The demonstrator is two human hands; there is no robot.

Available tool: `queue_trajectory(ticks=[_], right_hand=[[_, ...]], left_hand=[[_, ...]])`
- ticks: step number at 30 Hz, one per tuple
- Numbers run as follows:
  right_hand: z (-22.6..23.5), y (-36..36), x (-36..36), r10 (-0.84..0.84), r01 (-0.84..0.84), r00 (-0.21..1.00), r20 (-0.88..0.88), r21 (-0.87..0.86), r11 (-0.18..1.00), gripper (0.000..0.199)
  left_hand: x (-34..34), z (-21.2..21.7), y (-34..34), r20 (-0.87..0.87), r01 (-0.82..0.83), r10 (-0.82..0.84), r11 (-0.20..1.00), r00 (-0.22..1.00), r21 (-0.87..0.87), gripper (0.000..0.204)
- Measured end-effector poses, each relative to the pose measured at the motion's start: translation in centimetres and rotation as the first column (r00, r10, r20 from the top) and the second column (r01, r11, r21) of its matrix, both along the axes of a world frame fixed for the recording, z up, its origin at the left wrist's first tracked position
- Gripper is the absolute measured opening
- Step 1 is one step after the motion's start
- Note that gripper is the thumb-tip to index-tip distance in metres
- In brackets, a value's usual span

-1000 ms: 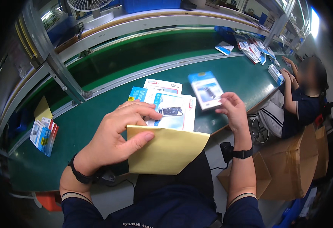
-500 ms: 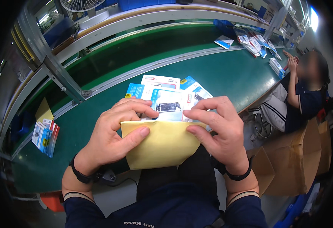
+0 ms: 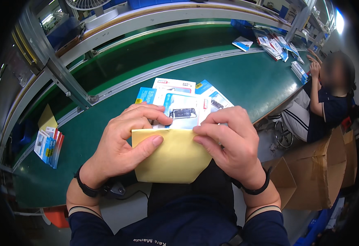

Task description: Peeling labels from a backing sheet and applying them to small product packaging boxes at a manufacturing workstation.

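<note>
A yellow paper envelope point(image 3: 172, 160) is held upright over my lap, at the near edge of the green table. My left hand point(image 3: 122, 143) grips its upper left side, thumb on the front and fingers over the top edge. My right hand point(image 3: 234, 145) is closed at the upper right, thumb and forefinger pinching the top edge. Just behind that edge are flat white-and-blue packages point(image 3: 183, 112) with a picture of a dark phone battery. Their lower parts are hidden by the envelope, and I cannot tell whether any is inside it.
A small stack of similar packages point(image 3: 48, 147) lies at the left. More packages point(image 3: 275, 47) are piled at the far right, near a seated person point(image 3: 331, 94). Cardboard boxes point(image 3: 310, 176) stand at the right. A metal-framed shelf point(image 3: 167, 18) spans the back.
My right hand has slid a little to the left along the envelope's top edge. The envelope's right side now appears narrower. My left hand has barely moved.
</note>
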State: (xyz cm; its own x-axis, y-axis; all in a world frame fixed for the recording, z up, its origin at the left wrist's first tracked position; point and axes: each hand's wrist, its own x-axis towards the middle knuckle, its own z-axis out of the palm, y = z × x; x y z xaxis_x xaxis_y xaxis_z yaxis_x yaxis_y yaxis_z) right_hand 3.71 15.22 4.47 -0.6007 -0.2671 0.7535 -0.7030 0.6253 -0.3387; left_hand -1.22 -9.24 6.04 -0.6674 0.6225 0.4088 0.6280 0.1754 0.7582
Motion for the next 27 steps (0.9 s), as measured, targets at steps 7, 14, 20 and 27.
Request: queue_trajectory(ticks=[7, 14, 20, 27], right_hand=[[-0.4, 1.2, 0.4, 0.281, -0.216, 0.954, 0.099, -0.42, 0.882, 0.015], [-1.4, 3.2, -0.5, 0.466, 0.089, 0.741, 0.483, -0.759, 0.645, 0.013], [-1.0, 2.5, -1.2, 0.492, 0.139, 0.667, 0.56, -0.742, 0.656, 0.015], [-1.0, 2.1, -2.4, 0.452, 0.187, 0.653, 0.608, -0.707, 0.682, 0.017]], left_hand=[[0.1, 0.0, 0.0, 0.025, -0.018, 0.018, 1.0, 1.0, 0.016, 0.023], [-0.6, 1.0, -0.7, -0.091, 0.165, -0.183, 0.97, 0.979, -0.179, 0.024], [-0.6, 1.0, -0.7, -0.113, 0.153, -0.183, 0.961, 0.977, -0.232, 0.025], [-0.7, 0.9, -0.8, -0.141, 0.146, -0.184, 0.959, 0.973, -0.245, 0.024]])
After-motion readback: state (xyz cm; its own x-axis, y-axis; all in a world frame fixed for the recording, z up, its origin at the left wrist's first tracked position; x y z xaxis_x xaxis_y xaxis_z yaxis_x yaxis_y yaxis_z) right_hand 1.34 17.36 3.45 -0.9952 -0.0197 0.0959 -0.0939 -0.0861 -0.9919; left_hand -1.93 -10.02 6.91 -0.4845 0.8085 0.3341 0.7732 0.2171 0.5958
